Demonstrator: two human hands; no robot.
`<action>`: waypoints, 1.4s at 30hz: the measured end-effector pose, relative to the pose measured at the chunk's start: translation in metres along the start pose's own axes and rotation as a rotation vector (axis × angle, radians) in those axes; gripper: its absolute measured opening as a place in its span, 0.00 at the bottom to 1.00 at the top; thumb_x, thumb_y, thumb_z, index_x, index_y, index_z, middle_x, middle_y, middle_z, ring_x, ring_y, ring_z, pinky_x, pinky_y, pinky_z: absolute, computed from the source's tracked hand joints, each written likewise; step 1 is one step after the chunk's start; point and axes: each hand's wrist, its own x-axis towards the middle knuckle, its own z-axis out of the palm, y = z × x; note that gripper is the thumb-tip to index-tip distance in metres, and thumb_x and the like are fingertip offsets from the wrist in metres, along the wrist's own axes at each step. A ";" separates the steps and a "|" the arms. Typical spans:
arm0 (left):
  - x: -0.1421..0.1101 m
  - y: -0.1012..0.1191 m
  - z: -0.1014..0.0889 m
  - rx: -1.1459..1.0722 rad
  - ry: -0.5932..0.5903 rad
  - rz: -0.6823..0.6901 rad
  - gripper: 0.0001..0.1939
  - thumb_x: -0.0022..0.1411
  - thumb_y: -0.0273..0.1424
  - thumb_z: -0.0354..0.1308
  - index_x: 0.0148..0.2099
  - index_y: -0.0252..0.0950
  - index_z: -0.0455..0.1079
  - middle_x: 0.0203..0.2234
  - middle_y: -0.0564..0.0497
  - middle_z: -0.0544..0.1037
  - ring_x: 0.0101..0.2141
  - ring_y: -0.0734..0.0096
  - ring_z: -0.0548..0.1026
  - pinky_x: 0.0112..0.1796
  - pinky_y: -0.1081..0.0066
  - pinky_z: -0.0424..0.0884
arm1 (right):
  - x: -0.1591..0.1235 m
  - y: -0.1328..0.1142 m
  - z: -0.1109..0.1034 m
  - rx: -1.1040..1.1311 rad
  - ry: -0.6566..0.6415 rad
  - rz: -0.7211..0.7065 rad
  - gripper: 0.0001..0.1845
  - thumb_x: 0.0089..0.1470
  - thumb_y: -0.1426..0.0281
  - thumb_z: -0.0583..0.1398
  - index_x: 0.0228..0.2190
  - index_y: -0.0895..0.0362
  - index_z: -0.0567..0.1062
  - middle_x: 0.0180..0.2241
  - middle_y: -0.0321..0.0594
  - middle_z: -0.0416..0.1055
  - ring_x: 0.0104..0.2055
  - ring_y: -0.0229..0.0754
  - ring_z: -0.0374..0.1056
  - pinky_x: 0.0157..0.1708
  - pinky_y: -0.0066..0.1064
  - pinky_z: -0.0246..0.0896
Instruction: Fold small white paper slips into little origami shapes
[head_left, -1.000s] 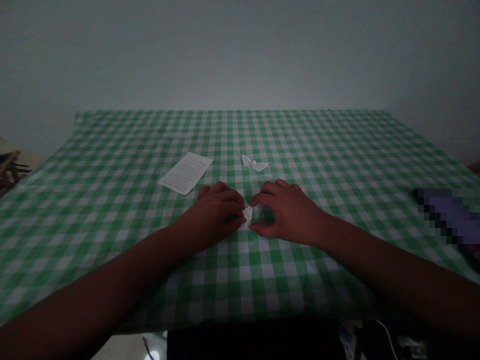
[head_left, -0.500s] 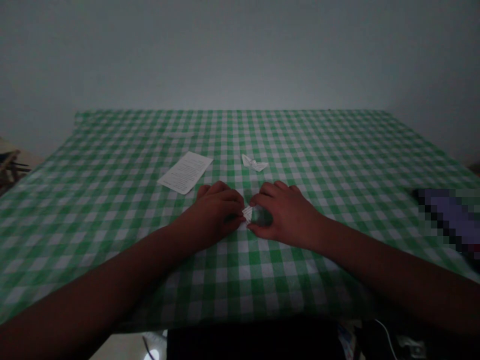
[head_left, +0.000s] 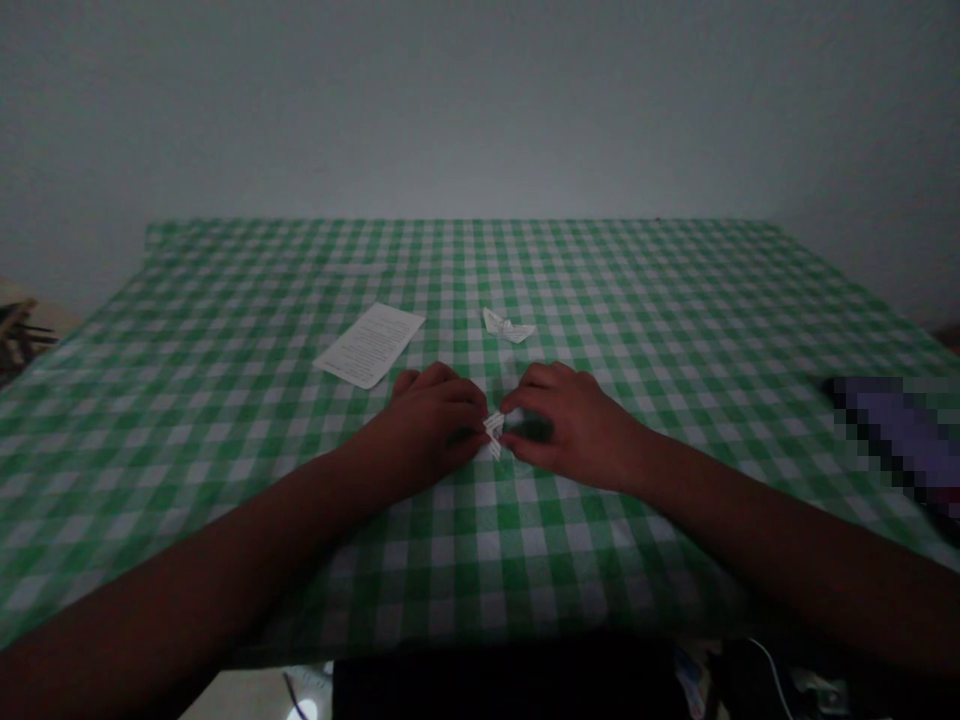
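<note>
Between my hands is a small folded piece of printed paper [head_left: 494, 428], just above or on the checked tablecloth. My left hand [head_left: 439, 420] pinches its left side between thumb and fingers. From the right, my right hand [head_left: 562, 425] has its fingertips closed on the paper's right edge, with a gap between thumb and index finger farther back. Part of the paper is hidden by the fingertips. Beyond my hands lies a folded paper boat [head_left: 510, 326]. A flat sheet of printed paper [head_left: 370, 345] rests to its left.
A green and white checked tablecloth [head_left: 675, 300] covers the table, which meets a plain wall [head_left: 480, 110] at the back. At the right edge lies a dark, pixelated flat object [head_left: 892, 430]. Cables and other items show below the table's front edge.
My right thumb has moved in closer to the folded paper. The lower point of the paper now shows more, sticking out downward between the thumbs. My left hand is almost still.
</note>
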 end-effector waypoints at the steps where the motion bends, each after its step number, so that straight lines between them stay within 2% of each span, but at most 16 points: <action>1: 0.000 0.000 0.001 0.000 0.012 0.006 0.05 0.64 0.33 0.60 0.38 0.40 0.76 0.43 0.52 0.79 0.47 0.60 0.67 0.45 0.58 0.57 | 0.000 -0.002 0.002 -0.016 0.017 0.010 0.17 0.57 0.56 0.61 0.44 0.52 0.77 0.42 0.41 0.69 0.47 0.50 0.65 0.45 0.42 0.58; 5: 0.000 0.000 0.001 -0.005 0.006 0.006 0.03 0.63 0.33 0.61 0.38 0.40 0.76 0.44 0.53 0.79 0.47 0.61 0.67 0.46 0.58 0.56 | -0.001 -0.013 0.006 -0.133 0.062 0.035 0.19 0.55 0.54 0.62 0.43 0.54 0.76 0.42 0.42 0.69 0.47 0.52 0.64 0.44 0.44 0.56; 10: -0.001 0.002 0.000 0.013 0.005 -0.003 0.04 0.63 0.34 0.61 0.37 0.40 0.76 0.43 0.52 0.79 0.47 0.60 0.67 0.45 0.58 0.56 | -0.002 -0.017 0.004 -0.180 0.050 0.026 0.24 0.52 0.51 0.63 0.43 0.55 0.75 0.43 0.44 0.70 0.46 0.53 0.64 0.44 0.44 0.56; 13: -0.002 0.002 0.001 0.018 0.015 0.012 0.08 0.65 0.37 0.59 0.37 0.40 0.75 0.43 0.51 0.79 0.46 0.60 0.67 0.45 0.58 0.56 | 0.000 -0.009 0.004 -0.085 0.045 0.006 0.21 0.53 0.53 0.64 0.42 0.54 0.76 0.42 0.42 0.70 0.46 0.51 0.64 0.44 0.42 0.56; 16: -0.002 0.004 0.002 0.039 0.024 -0.001 0.07 0.64 0.37 0.60 0.37 0.39 0.75 0.42 0.51 0.78 0.45 0.60 0.67 0.44 0.58 0.56 | 0.002 -0.003 0.005 0.014 0.052 -0.004 0.18 0.54 0.53 0.63 0.40 0.53 0.77 0.41 0.41 0.71 0.45 0.49 0.65 0.45 0.41 0.57; 26: -0.001 0.006 0.003 0.033 0.042 -0.018 0.05 0.63 0.35 0.61 0.37 0.40 0.75 0.42 0.53 0.79 0.45 0.60 0.67 0.43 0.59 0.54 | 0.005 -0.002 0.008 0.039 0.082 0.017 0.17 0.51 0.55 0.65 0.39 0.53 0.78 0.39 0.39 0.73 0.44 0.48 0.66 0.44 0.41 0.58; 32: 0.000 0.009 -0.005 0.004 -0.035 -0.049 0.04 0.63 0.31 0.59 0.39 0.40 0.75 0.44 0.52 0.79 0.46 0.59 0.67 0.43 0.59 0.54 | 0.009 0.002 0.009 0.066 0.087 0.025 0.11 0.53 0.61 0.65 0.37 0.52 0.78 0.37 0.37 0.73 0.44 0.46 0.67 0.43 0.38 0.58; 42: 0.000 0.010 -0.004 0.005 -0.033 -0.060 0.04 0.63 0.30 0.58 0.39 0.40 0.75 0.44 0.53 0.78 0.46 0.59 0.67 0.44 0.58 0.55 | 0.008 0.000 0.007 0.029 0.082 -0.002 0.08 0.56 0.63 0.62 0.34 0.54 0.78 0.35 0.38 0.73 0.41 0.44 0.67 0.41 0.36 0.59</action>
